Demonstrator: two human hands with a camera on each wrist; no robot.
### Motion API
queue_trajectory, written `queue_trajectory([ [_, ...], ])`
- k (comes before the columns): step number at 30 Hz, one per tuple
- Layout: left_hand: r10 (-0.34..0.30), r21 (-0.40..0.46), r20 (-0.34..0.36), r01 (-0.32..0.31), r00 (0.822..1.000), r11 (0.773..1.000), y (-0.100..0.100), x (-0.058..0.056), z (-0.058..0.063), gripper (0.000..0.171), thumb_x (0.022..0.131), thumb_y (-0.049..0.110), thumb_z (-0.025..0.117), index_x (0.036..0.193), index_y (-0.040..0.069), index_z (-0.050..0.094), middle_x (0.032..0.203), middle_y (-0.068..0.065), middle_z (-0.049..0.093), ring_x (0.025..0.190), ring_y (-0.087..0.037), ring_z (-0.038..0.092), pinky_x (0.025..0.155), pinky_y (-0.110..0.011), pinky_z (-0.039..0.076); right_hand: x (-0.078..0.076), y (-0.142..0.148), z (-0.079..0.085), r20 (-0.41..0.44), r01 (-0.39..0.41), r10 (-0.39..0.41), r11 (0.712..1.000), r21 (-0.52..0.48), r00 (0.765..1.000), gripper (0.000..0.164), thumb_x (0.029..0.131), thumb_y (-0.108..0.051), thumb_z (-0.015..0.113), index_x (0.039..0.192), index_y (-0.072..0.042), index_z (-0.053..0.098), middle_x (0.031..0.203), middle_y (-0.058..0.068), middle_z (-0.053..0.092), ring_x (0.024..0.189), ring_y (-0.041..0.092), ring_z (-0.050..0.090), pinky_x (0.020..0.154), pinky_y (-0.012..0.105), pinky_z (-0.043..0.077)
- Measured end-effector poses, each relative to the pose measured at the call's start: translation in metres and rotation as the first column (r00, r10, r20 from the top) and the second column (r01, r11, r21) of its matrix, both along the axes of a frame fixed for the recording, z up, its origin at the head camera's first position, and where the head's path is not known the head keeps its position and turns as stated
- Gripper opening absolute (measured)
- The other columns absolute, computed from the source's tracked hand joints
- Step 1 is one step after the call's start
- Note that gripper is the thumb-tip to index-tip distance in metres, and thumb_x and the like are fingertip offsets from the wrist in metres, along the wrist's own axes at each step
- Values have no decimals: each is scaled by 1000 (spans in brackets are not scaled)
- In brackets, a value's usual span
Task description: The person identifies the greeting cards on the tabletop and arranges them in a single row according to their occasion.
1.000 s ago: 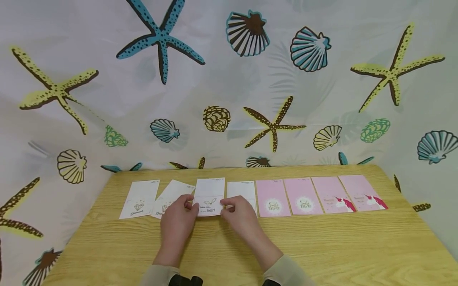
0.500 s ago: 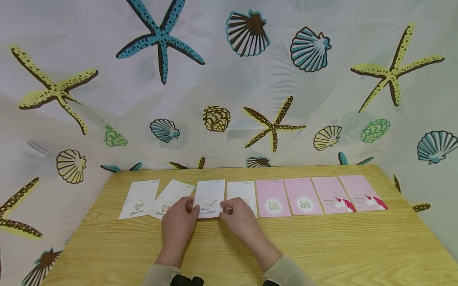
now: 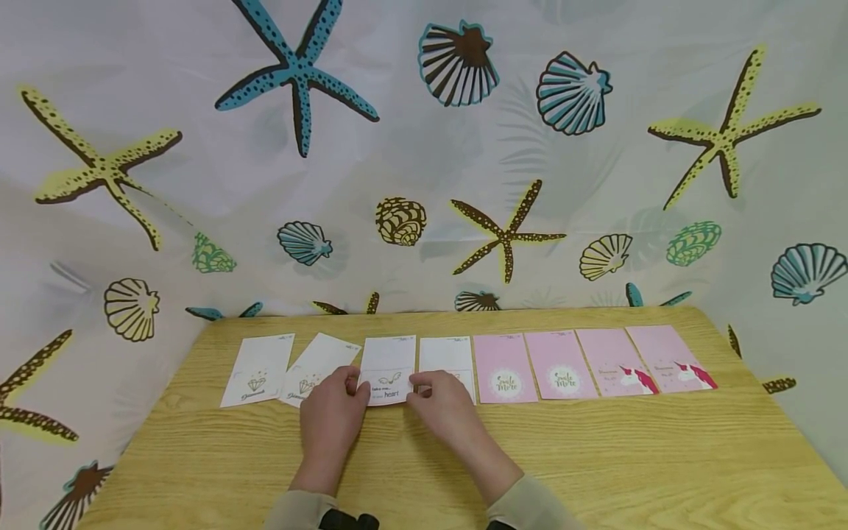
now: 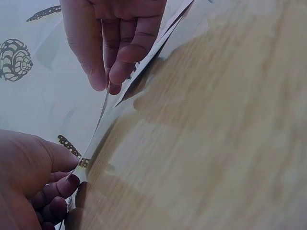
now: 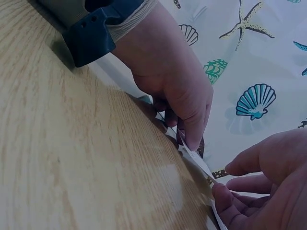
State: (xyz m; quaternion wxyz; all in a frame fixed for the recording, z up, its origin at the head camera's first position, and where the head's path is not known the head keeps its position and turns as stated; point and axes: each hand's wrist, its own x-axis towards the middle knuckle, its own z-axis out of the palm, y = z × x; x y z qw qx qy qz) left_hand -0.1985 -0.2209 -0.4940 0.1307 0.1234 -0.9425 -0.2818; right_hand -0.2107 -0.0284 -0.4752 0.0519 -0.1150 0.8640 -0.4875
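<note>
A white card (image 3: 389,357) printed with small wings and the word "heart" is between my two hands, near the far side of the wooden table. My left hand (image 3: 331,423) pinches its left edge near the lower corner. At the opposite edge, the thumb and fingers of my right hand (image 3: 450,416) pinch it too. In the left wrist view, the card appears as a thin edge stretched between my left hand (image 4: 29,182) and my right hand (image 4: 117,40), its near edge slightly off the tabletop. Another white card (image 3: 447,350) is partly hidden behind my right hand.
Two white diamond-print cards (image 3: 261,368) lie to the left, one of them tilted and partly covered by my left hand. On the right are two pink "Smile More" cards (image 3: 502,361) and two pink unicorn cards (image 3: 669,353). A patterned cloth (image 3: 424,162) rises behind the wooden table (image 3: 629,456).
The held white card has come slightly down and toward me, lower against the row. My left hand has shifted a little right and down; the right hand has barely moved.
</note>
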Motion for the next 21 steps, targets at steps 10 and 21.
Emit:
queue_trajectory([
  [10, -2, -22, -4, 1, 1000, 1000, 2, 0, 0, 33, 102, 20, 75, 129, 0, 76, 91, -6, 72, 78, -26, 63, 73, -47, 48, 1, 0, 3, 17, 2, -2, 1000, 15, 1000, 34, 99, -12, 74, 131, -1, 79, 117, 13, 78, 103, 25, 72, 86, 44, 60],
  [21, -3, -67, 16, 4, 1000, 998, 2, 0, 0, 34, 103, 21, 73, 130, 0, 75, 89, -5, 69, 76, -26, 60, 73, -48, 46, 4, 0, 6, 45, -68, 69, 998, -6, 997, 33, 101, -14, 73, 131, -1, 79, 124, 11, 79, 112, 27, 73, 98, 50, 58],
])
